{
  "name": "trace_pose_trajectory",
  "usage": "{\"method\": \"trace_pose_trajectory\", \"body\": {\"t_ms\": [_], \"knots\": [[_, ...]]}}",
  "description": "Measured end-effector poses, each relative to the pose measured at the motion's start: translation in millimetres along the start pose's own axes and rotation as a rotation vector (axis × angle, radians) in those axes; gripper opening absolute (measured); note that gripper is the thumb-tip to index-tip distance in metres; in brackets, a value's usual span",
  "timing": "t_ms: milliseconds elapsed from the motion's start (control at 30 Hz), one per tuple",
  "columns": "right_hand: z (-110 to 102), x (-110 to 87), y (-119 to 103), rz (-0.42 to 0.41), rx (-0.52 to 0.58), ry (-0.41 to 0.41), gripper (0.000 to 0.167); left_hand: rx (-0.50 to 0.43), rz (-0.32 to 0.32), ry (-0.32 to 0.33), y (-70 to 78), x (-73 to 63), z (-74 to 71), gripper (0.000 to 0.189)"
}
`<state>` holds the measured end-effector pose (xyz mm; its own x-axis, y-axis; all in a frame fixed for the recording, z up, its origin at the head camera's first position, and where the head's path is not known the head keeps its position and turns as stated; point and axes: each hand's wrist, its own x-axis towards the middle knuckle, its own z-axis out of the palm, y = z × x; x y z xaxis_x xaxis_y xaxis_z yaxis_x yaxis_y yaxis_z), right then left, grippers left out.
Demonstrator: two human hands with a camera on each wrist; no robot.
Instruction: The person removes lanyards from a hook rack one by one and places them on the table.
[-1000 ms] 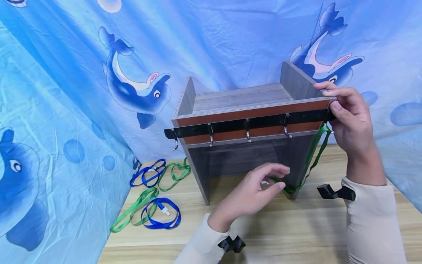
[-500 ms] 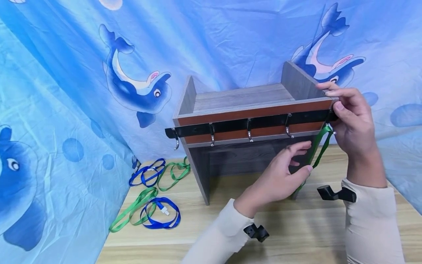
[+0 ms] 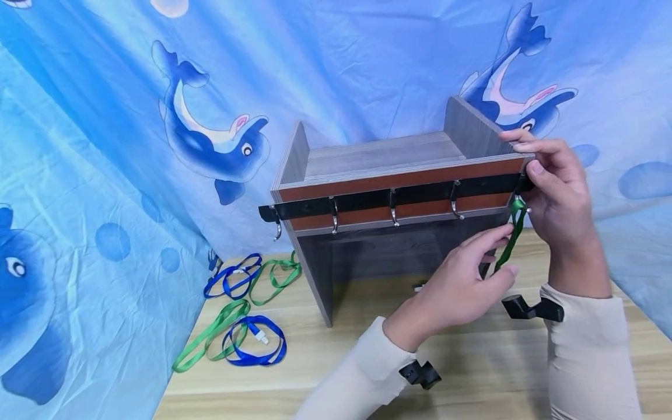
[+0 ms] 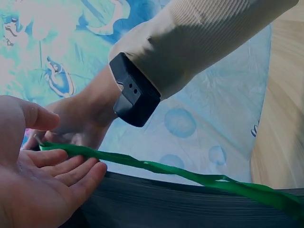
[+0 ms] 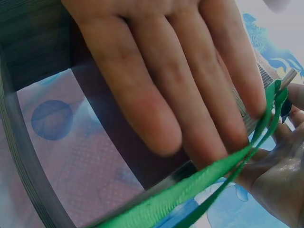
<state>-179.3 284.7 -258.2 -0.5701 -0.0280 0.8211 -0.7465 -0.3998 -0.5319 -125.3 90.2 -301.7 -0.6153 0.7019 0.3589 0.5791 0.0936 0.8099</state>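
A grey wooden shelf (image 3: 385, 155) stands on the table with a black hook rail (image 3: 362, 202) along its front. My right hand (image 3: 560, 195) holds its front right corner, thumb at the rail's end and fingers over the side panel. A green lanyard (image 3: 513, 230) hangs from the rightmost hook. My left hand (image 3: 462, 280) is beside this lanyard, fingers extended and thumb apart. In the left wrist view, the left hand's fingers (image 4: 78, 173) lie along the strap (image 4: 161, 170). The right wrist view has those fingers (image 5: 159, 128) large in front, the strap (image 5: 190, 183) crossing below.
On the table's left lie two blue lanyards (image 3: 280, 353) (image 3: 254, 287) and two green lanyards (image 3: 207, 344) (image 3: 280, 286). A small white piece (image 3: 418, 286) lies under the shelf. Blue dolphin-print cloth (image 3: 357, 64) hangs behind and at the sides.
My left hand has moved right and slightly up, from in front of the shelf's opening to the hanging green lanyard. My right hand has kept its hold on the shelf corner.
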Motion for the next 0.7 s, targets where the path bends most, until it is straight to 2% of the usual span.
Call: {"method": "trace_pose_trajectory", "body": {"t_ms": [200,300,533,700], "knots": [[0.1,-1.0,-1.1,0.011,-0.037,0.001,0.031,-0.046,-0.073,-0.013,3.6,6.4,4.2,0.071],[0.1,-1.7,-1.4,0.014,-0.045,0.005,0.031,-0.073,-0.066,0.0,6.4,7.6,4.8,0.067],[0.5,-1.5,-1.9,0.012,-0.03,0.005,0.032,-0.123,-0.02,0.021,12.4,5.8,1.2,0.033],[1.3,-2.0,-0.8,0.016,-0.022,0.002,0.032,-0.066,0.001,0.075,13.7,5.1,-1.9,0.039]]}}
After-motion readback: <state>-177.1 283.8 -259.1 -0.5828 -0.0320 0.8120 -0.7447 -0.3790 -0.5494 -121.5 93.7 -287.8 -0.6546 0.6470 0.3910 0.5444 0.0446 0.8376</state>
